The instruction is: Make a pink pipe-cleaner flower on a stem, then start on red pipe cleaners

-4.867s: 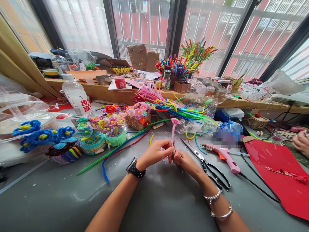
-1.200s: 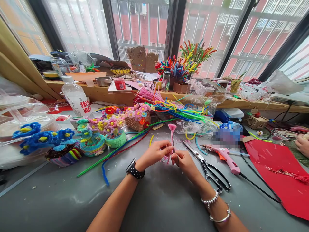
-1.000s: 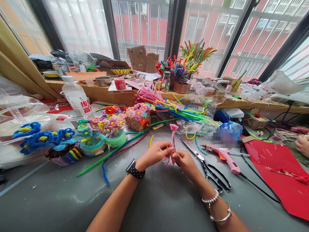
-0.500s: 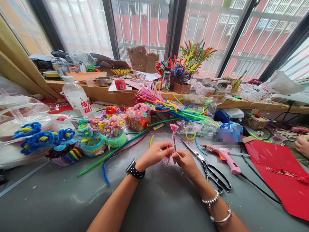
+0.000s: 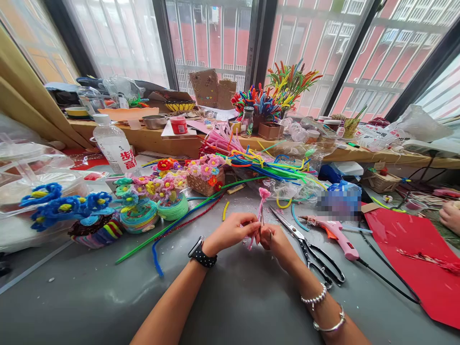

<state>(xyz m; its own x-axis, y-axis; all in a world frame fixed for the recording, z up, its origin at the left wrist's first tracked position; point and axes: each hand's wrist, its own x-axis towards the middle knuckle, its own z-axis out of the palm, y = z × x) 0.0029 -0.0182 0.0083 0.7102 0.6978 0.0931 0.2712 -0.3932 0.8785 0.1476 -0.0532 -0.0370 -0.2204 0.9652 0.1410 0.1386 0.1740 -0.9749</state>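
Both of my hands meet over the grey tabletop (image 5: 89, 297). They pinch the lower part of a pink pipe cleaner stem (image 5: 261, 207) that stands nearly upright, with a small curled pink bud at its top. My left hand (image 5: 232, 231), with a black watch on the wrist, grips it from the left with closed fingers. My right hand (image 5: 276, 241), with silver bracelets on the wrist, grips it from the right, thumb and fingers pressed together. A short pink tail hangs below the hands.
Scissors (image 5: 309, 247) lie just right of my right hand, then a pink glue gun (image 5: 336, 233) with a black cord and a red sheet (image 5: 417, 258). Finished pipe cleaner flowers (image 5: 158, 191) and loose stems (image 5: 266, 163) crowd the back. Another person's hand (image 5: 450, 215) shows at far right.
The pink stem has been twisted and worked downward; its bud now sits a little lower and further right. Both hands stay together in nearly the same spot.
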